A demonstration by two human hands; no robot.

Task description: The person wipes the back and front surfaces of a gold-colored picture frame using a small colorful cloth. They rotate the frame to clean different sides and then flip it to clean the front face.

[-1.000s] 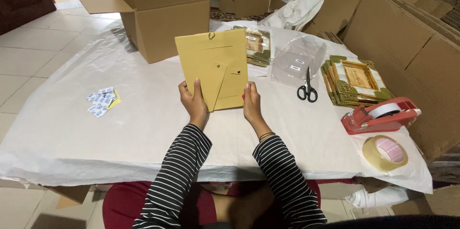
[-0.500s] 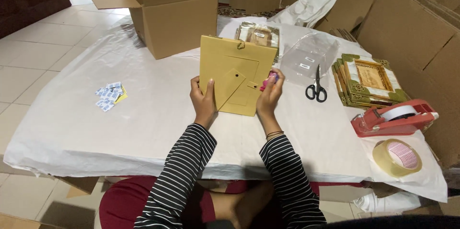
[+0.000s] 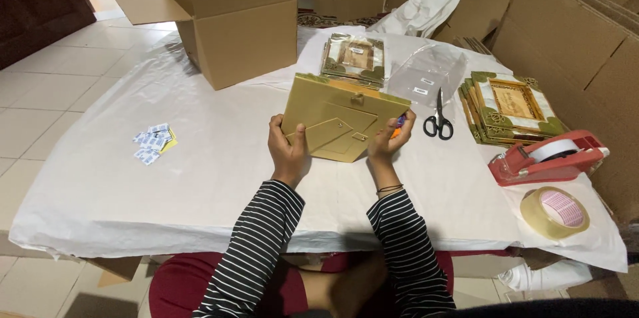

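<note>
From the head view, my left hand (image 3: 287, 148) grips the left edge of the gold picture frame (image 3: 339, 121), thumb across its back, and my right hand (image 3: 389, 139) closes on the right edge with a small orange-and-purple item (image 3: 398, 127) tucked under the fingers; I cannot tell what it is. A second ago the frame stood upright as a tall panel; now I have turned it landscape and tipped it back, so its easel stand faces me, held just above the white table cover (image 3: 200, 178). That puts the backing where I can work on it. Scissors (image 3: 438, 121) lie just to the right, near the stack of frames (image 3: 509, 108), the red tape dispenser (image 3: 546, 158) and tape roll (image 3: 554, 211); the cardboard box (image 3: 243, 25) stands behind.
</note>
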